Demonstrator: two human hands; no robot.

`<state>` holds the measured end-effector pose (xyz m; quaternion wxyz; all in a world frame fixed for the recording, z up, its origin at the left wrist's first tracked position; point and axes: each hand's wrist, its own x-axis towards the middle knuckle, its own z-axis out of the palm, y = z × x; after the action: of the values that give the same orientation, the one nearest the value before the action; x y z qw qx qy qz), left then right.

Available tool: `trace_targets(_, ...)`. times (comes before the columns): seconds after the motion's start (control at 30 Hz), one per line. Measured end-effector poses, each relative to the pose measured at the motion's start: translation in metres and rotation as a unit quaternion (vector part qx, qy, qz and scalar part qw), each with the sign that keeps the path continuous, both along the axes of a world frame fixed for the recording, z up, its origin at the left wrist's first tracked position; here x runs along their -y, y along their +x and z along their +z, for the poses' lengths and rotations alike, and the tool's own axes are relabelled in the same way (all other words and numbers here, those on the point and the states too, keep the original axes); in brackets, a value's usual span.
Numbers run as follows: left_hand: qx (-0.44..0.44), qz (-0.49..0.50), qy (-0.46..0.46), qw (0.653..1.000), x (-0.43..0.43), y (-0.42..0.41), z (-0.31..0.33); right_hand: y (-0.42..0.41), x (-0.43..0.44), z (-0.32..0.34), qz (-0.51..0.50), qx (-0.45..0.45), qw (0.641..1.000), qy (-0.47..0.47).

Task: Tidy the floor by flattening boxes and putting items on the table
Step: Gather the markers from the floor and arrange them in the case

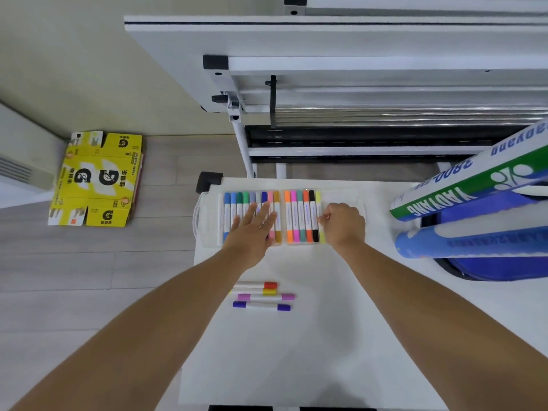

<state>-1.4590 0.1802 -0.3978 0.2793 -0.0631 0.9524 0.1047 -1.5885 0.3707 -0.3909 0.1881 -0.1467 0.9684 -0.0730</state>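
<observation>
A clear marker case lies on the white table, filled with several coloured markers in a row. My left hand rests flat on the left group of markers, fingers spread. My right hand is curled at the right end of the row, fingertips pinching the yellow-green marker. Several loose markers lie nearer to me on the table. A flattened yellow cardboard box lies on the wooden floor at the left.
Two shuttlecock tubes, green-white and blue, rest on a blue bag at the table's right. A white rack with rods stands behind the table. A white appliance sits at the far left.
</observation>
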Motion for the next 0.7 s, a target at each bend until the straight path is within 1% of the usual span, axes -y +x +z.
trace_targets(0.03, -0.018, -0.002, 0.005, 1.000, 0.002, 0.005, 0.003, 0.007, -0.001, 0.004, 0.037, -0.023, 0.999, -0.024)
trace_targets(0.07, -0.036, 0.003, 0.011, 0.999, 0.004, 0.013, 0.006, 0.017, 0.000, 0.010, 0.079, -0.027, 0.995, -0.056)
trace_targets(0.13, -0.070, 0.011, 0.024, 0.997, 0.008, 0.036, 0.009, 0.041, 0.000, 0.017, 0.185, -0.010, 0.978, -0.097)
trace_targets(0.2, -0.116, 0.001, 0.016, 0.993, 0.012, 0.067, 0.003, 0.070, 0.006, 0.022, 0.280, 0.012, 0.955, -0.099)
trace_targets(0.27, -0.145, 0.008, 0.002, 0.989, 0.022, 0.094, -0.002, 0.095, 0.018, 0.022, 0.336, 0.038, 0.936, -0.096)
trace_targets(0.33, -0.157, 0.040, -0.003, 0.987, 0.033, 0.113, -0.006, 0.115, 0.034, 0.018, 0.363, 0.057, 0.927, -0.076)
trace_targets(0.4, -0.167, 0.068, -0.002, 0.984, 0.041, 0.128, -0.005, 0.129, 0.049, 0.012, 0.388, 0.049, 0.918, -0.058)
trace_targets(0.53, -0.176, 0.084, -0.003, 0.981, 0.051, 0.148, -0.004, 0.143, 0.065, 0.005, 0.436, 0.035, 0.899, 0.008)
trace_targets(0.63, -0.185, 0.100, 0.018, 0.977, 0.053, 0.156, -0.005, 0.145, 0.067, 0.003, 0.432, 0.029, 0.901, 0.030)
trace_targets(0.7, -0.191, 0.100, 0.015, 0.977, 0.052, 0.159, -0.006, 0.144, 0.066, 0.004, 0.422, 0.024, 0.905, 0.033)
